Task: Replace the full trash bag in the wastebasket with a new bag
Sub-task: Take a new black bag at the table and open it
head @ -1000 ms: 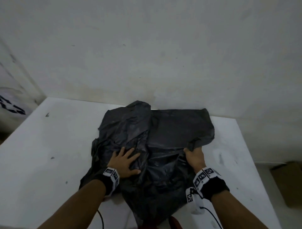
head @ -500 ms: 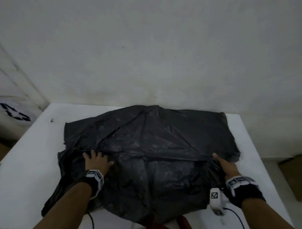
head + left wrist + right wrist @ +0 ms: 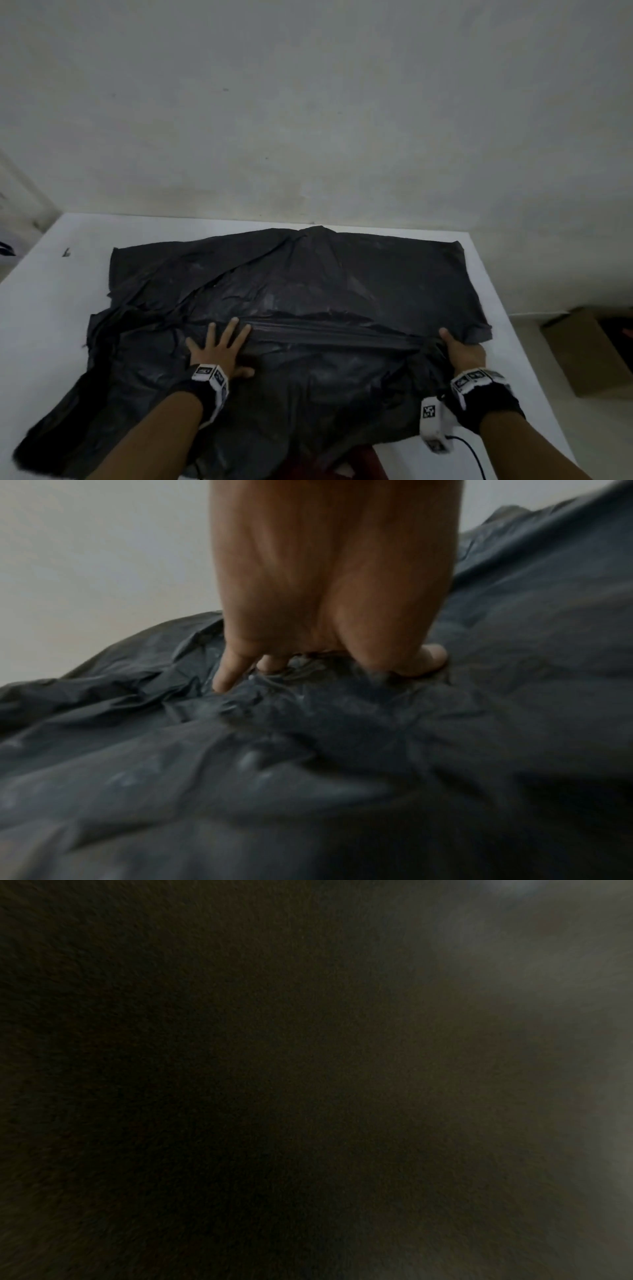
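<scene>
A black trash bag [image 3: 308, 291] lies spread nearly flat on the white table [image 3: 51, 308], and its near edge hangs over the table's front. My left hand [image 3: 221, 347] rests palm down on the bag's left middle with the fingers spread. In the left wrist view the fingertips [image 3: 222, 683] press into the crumpled black plastic [image 3: 342, 750]. My right hand [image 3: 460, 351] holds the bag near its right edge: the thumb lies on top and the fingers are hidden under a flap. A taut fold runs between the hands. The right wrist view is dark.
A pale wall rises just behind the table. On the floor to the right stands a brown cardboard box [image 3: 589, 356]. Something dark red [image 3: 359, 466] shows below the table's front edge. A white wrist unit with a cable [image 3: 434, 425] hangs by my right wrist.
The bunched bag has been pulled out wide and flat across the table. My hands have moved apart, the right one out to the bag's right edge.
</scene>
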